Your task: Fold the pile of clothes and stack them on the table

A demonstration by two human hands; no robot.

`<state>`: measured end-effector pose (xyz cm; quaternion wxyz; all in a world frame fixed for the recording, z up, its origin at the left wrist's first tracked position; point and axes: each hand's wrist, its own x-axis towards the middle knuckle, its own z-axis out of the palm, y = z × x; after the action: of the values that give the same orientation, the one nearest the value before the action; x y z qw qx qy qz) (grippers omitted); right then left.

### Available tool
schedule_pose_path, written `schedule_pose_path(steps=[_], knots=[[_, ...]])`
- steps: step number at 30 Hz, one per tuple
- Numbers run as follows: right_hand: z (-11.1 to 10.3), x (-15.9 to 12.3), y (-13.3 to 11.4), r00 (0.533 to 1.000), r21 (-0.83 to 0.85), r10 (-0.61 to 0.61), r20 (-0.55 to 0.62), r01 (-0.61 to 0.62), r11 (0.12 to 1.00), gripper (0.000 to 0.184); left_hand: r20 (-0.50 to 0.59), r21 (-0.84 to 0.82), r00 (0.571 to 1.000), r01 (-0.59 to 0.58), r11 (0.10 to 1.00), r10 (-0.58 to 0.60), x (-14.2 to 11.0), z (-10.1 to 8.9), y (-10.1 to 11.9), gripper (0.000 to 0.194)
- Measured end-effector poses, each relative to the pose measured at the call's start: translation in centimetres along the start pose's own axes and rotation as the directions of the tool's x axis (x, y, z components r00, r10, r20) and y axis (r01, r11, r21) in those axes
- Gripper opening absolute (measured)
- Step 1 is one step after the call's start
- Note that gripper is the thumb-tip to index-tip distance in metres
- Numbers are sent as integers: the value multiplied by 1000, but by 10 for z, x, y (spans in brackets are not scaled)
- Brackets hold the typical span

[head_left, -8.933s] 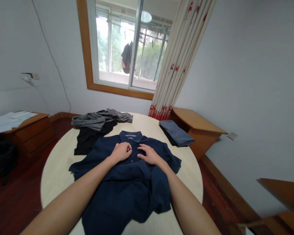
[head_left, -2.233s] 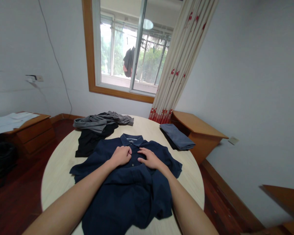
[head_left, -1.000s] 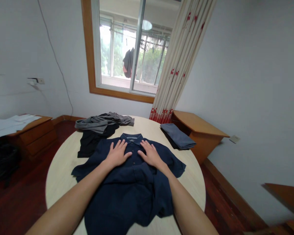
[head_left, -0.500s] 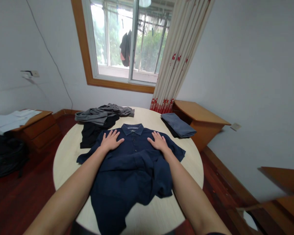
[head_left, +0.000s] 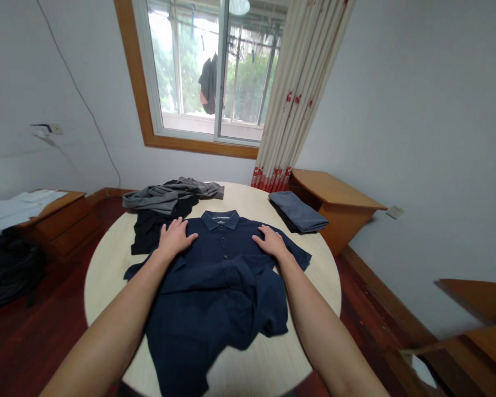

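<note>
A navy polo shirt lies front up on a round pale table, its collar toward the window. The chest is spread fairly flat, while the lower part is bunched and rumpled, with one part hanging toward the near edge. My left hand rests with fingers spread on the shoulder at the left of the collar. On the opposite shoulder lies my right hand, its fingers apart and palm down. Neither hand grips the cloth.
Rumpled grey and black clothes lie at the table's back left. Folded grey and black garments sit at its back right, near a wooden desk. A low wooden cabinet and a black backpack stand left.
My left hand has slid a little outward to the left on the shirt's shoulder. My right hand has stayed nearly in place. The view has shifted slightly.
</note>
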<state>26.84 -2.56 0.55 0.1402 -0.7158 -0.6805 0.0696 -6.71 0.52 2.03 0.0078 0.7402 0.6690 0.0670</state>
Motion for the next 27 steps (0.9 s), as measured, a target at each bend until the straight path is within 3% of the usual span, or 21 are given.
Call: schedule_pose_path(steps=[3, 6, 8, 12, 15, 17, 19, 22, 25, 27], knots=[[-17, -4, 12, 991, -16, 58, -117, -60, 998, 51, -45, -3, 993, 108, 994, -108, -2, -21, -26, 73], [-36, -11, 35, 973, -27, 200, -115, -204, 979, 52, 76, -28, 975, 209, 978, -206, -7, -39, -50, 76], [-46, -14, 53, 946, -38, 319, -60, -321, 946, 54, 153, -37, 967, 213, 976, -205, -12, -47, -57, 79], [-55, -18, 77, 901, -75, 431, 43, -427, 901, 44, 260, -53, 962, 97, 994, -80, -25, -57, -46, 69], [-55, -19, 79, 905, -64, 414, 98, -410, 910, 29, 417, -93, 908, -2, 996, 40, -31, -57, -29, 52], [-53, -19, 74, 918, -31, 370, 144, -370, 929, 17, 470, -75, 880, -28, 997, 60, -32, -55, -20, 41], [-50, -19, 67, 928, 1, 330, 172, -335, 942, 9, 463, -74, 885, -21, 997, 53, -31, -52, -14, 34], [-47, -18, 60, 945, 38, 295, 144, -303, 952, 13, 393, -165, 917, -6, 986, 71, -28, -49, -10, 28], [-48, -15, 64, 957, 141, 289, 9, -287, 948, 24, 308, -261, 948, 5, 965, 78, -23, -50, -13, 24], [-51, -13, 70, 948, 188, 301, -108, -278, 942, 30, 180, -363, 983, 39, 931, 29, -18, -54, -24, 20]])
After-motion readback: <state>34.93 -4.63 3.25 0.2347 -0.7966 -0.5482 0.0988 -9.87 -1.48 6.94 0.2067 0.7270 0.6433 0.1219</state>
